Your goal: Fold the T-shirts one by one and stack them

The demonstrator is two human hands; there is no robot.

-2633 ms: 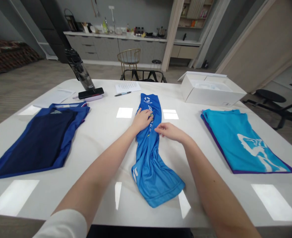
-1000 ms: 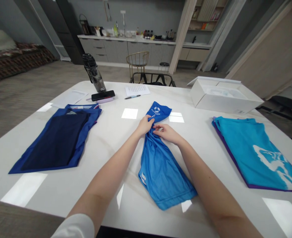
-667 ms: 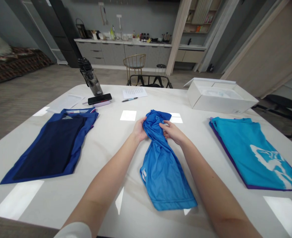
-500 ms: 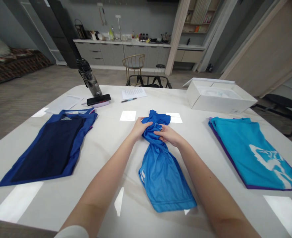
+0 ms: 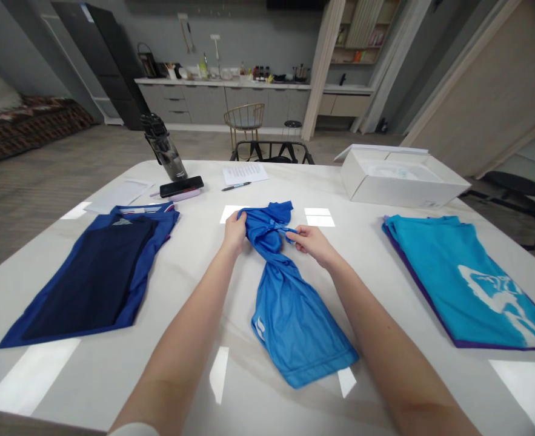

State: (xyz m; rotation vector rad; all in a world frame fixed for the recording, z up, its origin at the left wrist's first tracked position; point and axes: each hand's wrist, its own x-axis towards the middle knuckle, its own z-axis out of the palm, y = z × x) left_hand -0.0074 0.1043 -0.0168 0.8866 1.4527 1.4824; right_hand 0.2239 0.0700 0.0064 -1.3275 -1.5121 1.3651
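A pair of blue shorts [image 5: 294,321] lies on the white table [image 5: 185,339] in front of me. They are twisted in the middle, with the hemmed leg spread toward me and a small white logo on its left side. My left hand [image 5: 236,231] is closed on the bunched cloth at the upper left. A thin blue cord-like strip [image 5: 282,229] stretches from the bunched part to my right hand [image 5: 311,242], whose thumb and fingers pinch it. The inner folds of the bunched end are hidden.
Folded dark and blue clothes [image 5: 89,272] lie at left, a turquoise shirt [image 5: 449,266] on purple cloth at right. Toward the back stand a bottle [image 5: 167,151], a phone [image 5: 182,186], paper [image 5: 245,174], a pen [image 5: 236,186] and an open white box [image 5: 389,184].
My left hand has moved left, pulling the bunched cloth with it. My right hand has drawn slightly right, and the thin strip now shows stretched between it and the shorts.
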